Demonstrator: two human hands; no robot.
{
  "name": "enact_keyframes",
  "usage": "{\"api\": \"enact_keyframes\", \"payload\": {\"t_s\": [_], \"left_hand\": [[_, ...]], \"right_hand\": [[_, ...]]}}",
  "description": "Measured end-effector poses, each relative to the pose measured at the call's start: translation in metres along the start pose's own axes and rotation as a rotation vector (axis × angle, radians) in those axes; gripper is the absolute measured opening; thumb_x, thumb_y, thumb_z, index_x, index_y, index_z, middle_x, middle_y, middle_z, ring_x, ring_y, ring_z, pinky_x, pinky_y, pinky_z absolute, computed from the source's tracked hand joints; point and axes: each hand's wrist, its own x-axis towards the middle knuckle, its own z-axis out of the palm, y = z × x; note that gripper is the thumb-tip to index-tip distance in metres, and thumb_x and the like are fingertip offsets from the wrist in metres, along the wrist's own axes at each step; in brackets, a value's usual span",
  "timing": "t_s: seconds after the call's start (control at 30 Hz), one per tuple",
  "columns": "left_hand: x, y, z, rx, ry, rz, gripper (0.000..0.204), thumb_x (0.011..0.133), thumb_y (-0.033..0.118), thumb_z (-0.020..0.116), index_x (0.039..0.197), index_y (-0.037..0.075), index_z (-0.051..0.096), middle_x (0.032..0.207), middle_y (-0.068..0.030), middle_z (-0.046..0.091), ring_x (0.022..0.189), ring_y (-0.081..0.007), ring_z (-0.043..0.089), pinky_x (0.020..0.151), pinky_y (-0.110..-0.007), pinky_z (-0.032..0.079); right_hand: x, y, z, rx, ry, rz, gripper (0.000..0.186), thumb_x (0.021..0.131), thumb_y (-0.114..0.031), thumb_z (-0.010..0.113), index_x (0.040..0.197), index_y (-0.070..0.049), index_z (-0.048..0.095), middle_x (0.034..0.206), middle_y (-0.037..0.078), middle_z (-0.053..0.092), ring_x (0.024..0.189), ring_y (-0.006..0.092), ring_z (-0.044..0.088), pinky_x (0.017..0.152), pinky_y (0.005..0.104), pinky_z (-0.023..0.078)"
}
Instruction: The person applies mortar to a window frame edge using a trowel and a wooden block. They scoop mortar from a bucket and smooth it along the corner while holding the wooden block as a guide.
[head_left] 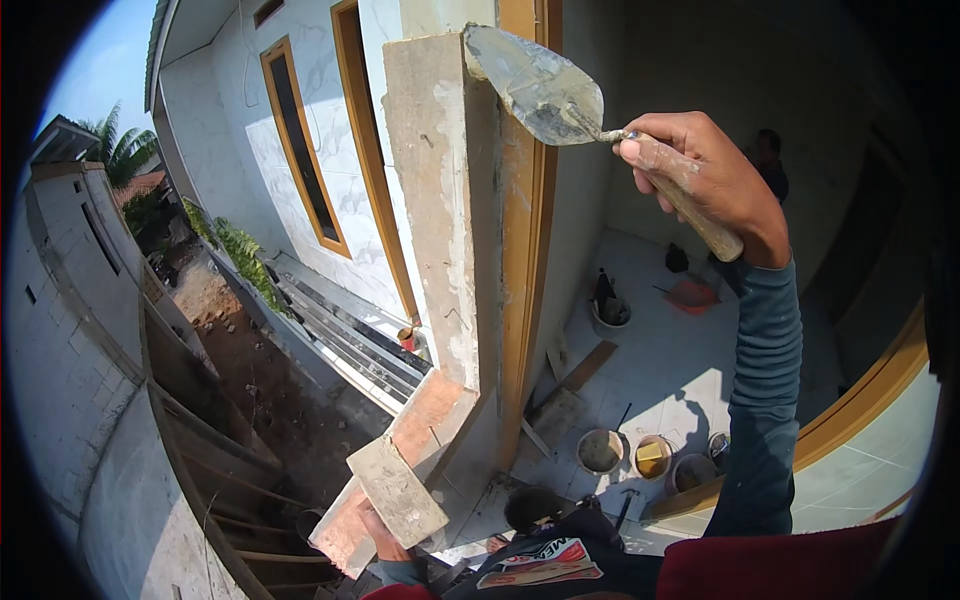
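My right hand [700, 175], raised at the upper right, is closed round the worn wooden handle of a pointed trowel [535, 85]. Grey mortar smears the blade, whose tip meets the top corner of a grey plastered column [430, 190]. A bare wooden door frame [528, 210] stands right beside this column. Low at the centre-left, my left hand [383, 535] grips a flat grey rectangular board [398, 495] from its lower side; its fingers are partly hidden. The board lies across an orange-pink strip [435, 410] at the column's foot.
A person in a dark shirt [560, 555] is below me; another person [770, 160] stands in the shaded room. Buckets [600, 452] and a red basin [692, 295] sit on the tiled floor. At the left, the ground drops beside a block wall [75, 330].
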Motion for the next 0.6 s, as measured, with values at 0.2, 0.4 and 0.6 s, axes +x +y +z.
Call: {"api": "enact_keyframes", "payload": {"t_s": [0.2, 0.4, 0.6], "left_hand": [[0.001, 0.001, -0.002, -0.030, 0.018, -0.017, 0.050, 0.092, 0.024, 0.045, 0.130, -0.004, 0.061, 0.112, -0.0194, 0.073, 0.089, -0.0358, 0.075, 0.079, -0.048, 0.064], [0.000, -0.001, -0.006, -0.011, 0.024, -0.021, 0.049, 0.093, 0.024, 0.044, 0.130, -0.004, 0.061, 0.113, -0.0196, 0.073, 0.090, -0.0361, 0.075, 0.079, -0.048, 0.064], [-0.001, -0.004, -0.004, -0.065, 0.043, -0.017, 0.050, 0.093, 0.023, 0.043, 0.132, -0.003, 0.061, 0.117, -0.0194, 0.072, 0.094, -0.0359, 0.075, 0.082, -0.048, 0.064]], "right_hand": [[0.011, -0.025, -0.030, -0.137, -0.079, 0.023, 0.039, 0.099, -0.038, 0.062, 0.085, -0.002, 0.067, 0.064, 0.002, 0.056, 0.051, 0.0108, 0.054, 0.049, 0.0277, 0.044], [0.017, -0.032, -0.035, -0.247, -0.150, -0.006, 0.044, 0.097, -0.042, 0.064, 0.076, -0.003, 0.064, 0.062, 0.002, 0.053, 0.051, 0.0114, 0.053, 0.049, 0.0273, 0.045], [0.023, -0.037, -0.037, -0.316, -0.142, -0.011, 0.045, 0.097, -0.042, 0.065, 0.076, -0.002, 0.063, 0.061, 0.003, 0.052, 0.052, 0.0125, 0.053, 0.049, 0.0286, 0.044]]}}
